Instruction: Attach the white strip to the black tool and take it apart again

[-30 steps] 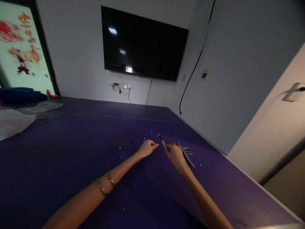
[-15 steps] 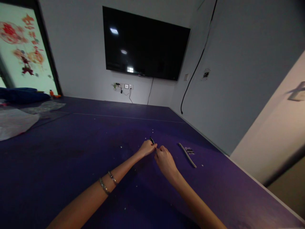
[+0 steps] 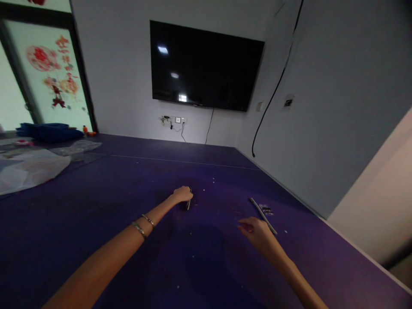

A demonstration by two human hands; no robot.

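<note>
My left hand [image 3: 183, 194] is closed around a short, narrow, dark object with a pale edge. The lower end of this dark narrow object [image 3: 188, 205] sticks out below the fingers, and a dark tip shows above them; its exact kind I cannot make out. To the right, my right hand [image 3: 252, 227] hovers low over the purple surface [image 3: 212, 257], thumb and fingers curved and a little apart, with nothing visible in them. Just beyond that hand lies a pale, slightly bent strip [image 3: 262, 214]. Beside the strip is a small clear packet [image 3: 266, 209] with dark pieces in it.
Small white bits are scattered over the surface. Clear plastic sheets [image 3: 38, 169] and a folded blue cloth [image 3: 49, 132] lie at the far left. A black cable [image 3: 268, 103] hangs down the right wall. A television [image 3: 206, 64] is mounted on the wall ahead.
My hands were together at the dark object and are now apart. The left has moved left with it; the right has drawn away to the right, its fingers loosened. The view has shifted slightly.
</note>
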